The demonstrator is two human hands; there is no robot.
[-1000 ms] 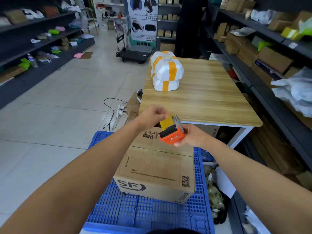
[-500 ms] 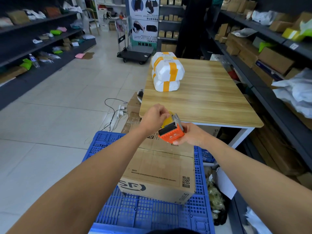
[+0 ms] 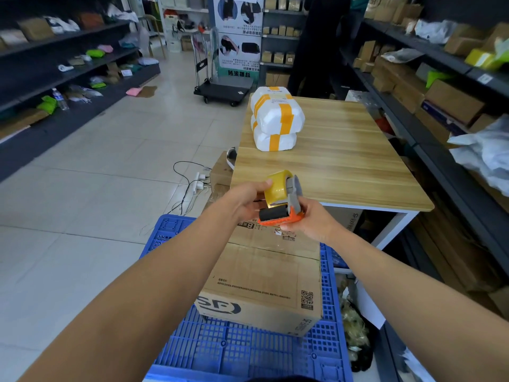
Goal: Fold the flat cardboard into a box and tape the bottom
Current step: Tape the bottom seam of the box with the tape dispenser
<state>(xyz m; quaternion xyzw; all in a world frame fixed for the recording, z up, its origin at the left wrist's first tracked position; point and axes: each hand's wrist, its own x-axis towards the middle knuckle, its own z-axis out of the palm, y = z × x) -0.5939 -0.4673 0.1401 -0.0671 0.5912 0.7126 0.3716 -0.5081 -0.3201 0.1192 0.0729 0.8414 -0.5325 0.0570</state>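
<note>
Already the box (image 3: 261, 274) stands folded on the blue pallet (image 3: 234, 348), so only the taping looks left to do. Just above the box, my right hand (image 3: 308, 219) grips the tape dispenser (image 3: 281, 205) and my left hand (image 3: 245, 201) pinches its roll.

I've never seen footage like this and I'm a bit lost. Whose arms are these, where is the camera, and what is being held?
No machine here: a person wears one wide-angle camera on the head, looking forward and down, so both bare arms reach into the picture. The right hand grips an orange tape dispenser. The left hand holds its yellow tape roll. Below them a cardboard box, already folded into shape, sits on a blue plastic crate. Beyond stands a wooden table carrying stacked white parcels bound with orange tape.
</note>
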